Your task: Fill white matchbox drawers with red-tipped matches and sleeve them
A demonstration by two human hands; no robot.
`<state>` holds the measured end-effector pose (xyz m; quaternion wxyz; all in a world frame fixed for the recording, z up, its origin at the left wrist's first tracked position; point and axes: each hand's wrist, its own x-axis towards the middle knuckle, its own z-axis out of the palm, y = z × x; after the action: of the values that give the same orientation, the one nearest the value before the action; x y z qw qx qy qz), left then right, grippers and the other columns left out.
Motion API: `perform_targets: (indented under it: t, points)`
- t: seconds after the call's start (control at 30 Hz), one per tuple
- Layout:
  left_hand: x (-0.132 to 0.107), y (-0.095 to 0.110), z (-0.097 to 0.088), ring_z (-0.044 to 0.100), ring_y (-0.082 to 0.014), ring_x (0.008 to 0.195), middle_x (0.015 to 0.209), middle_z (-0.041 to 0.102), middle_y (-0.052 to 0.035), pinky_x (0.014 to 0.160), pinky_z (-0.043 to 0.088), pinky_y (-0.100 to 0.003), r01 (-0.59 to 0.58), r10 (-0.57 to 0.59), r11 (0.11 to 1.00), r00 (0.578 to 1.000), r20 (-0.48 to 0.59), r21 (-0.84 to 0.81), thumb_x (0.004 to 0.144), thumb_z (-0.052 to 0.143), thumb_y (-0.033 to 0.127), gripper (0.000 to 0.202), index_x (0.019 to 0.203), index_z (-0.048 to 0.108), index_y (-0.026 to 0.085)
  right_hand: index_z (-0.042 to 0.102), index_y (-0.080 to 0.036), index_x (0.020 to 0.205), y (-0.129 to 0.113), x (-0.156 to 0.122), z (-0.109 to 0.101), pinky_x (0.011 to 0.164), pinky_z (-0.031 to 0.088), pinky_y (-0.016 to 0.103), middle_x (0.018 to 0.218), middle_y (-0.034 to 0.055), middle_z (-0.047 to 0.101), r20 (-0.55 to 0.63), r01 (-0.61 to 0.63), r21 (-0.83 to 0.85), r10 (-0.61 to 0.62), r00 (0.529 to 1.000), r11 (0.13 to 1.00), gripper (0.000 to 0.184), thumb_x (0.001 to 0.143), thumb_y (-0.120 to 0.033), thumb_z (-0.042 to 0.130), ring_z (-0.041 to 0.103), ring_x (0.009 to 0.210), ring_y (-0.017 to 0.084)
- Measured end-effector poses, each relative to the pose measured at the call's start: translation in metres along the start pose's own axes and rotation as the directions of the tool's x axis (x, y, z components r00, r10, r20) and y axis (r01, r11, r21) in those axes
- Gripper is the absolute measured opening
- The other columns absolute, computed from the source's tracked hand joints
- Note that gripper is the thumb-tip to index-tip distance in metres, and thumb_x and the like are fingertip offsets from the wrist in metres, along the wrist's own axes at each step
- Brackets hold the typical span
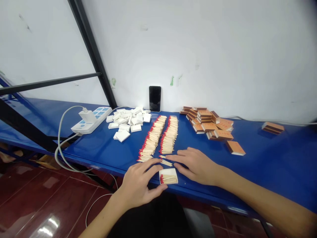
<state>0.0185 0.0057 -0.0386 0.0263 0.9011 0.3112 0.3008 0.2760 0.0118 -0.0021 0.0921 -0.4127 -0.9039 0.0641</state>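
Note:
A white matchbox tray (170, 172) lies at the front edge of the blue table, with several red-headed matches (169, 179) in its front part. My left hand (138, 181) brackets the tray, thumb at its front edge and a finger at the back, while the index finger reaches the heads of a few loose matches (166, 162). From the right, my right hand (195, 165) rests its stretched index finger and thumb at the plain ends of those matches, its fingers apart. Behind them run two long rows of matches, a left row (153, 137) and a right row (169, 135).
White empty trays (126, 120) are heaped at the back left, beside a power strip (91, 120) with cables. Orange matchbox sleeves (208, 122) are piled at the back right. More sleeves (272, 127) lie farther right. A phone (155, 99) leans against the wall.

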Motion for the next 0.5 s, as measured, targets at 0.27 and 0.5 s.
perform_targets:
  t: [0.27, 0.5]
  points:
    - [-0.0008, 0.0017, -0.0019, 0.072, -0.0266, 0.104, 0.136, 0.063, -0.0108, 0.079, 0.060, -0.035, 0.032, -0.033, 0.999, 0.999, 0.039, 0.029, 0.089, 0.064, 0.048, 0.033, 0.112, 0.065, 0.024, 0.061, -0.027, 0.135, -0.0019, 0.0014, -0.0038, 0.070, 0.034, 0.031, 0.086, 0.0028, 0.066, 0.004, 0.036, 0.007, -0.036, 0.999, 0.999, 0.036, 0.104, -0.025, 0.042, 0.058, 0.072, 0.017]
    - [-0.0007, 0.0012, -0.0012, 0.072, -0.0260, 0.104, 0.133, 0.065, -0.0097, 0.080, 0.060, -0.034, 0.025, -0.025, 0.999, 0.999, 0.020, 0.023, 0.088, 0.065, 0.046, 0.032, 0.112, 0.065, 0.024, 0.063, -0.027, 0.132, -0.0010, 0.0014, -0.0033, 0.069, 0.034, 0.030, 0.085, 0.0026, 0.065, 0.011, 0.062, 0.013, -0.062, 0.998, 0.998, 0.035, 0.105, -0.025, 0.041, 0.058, 0.071, 0.016]
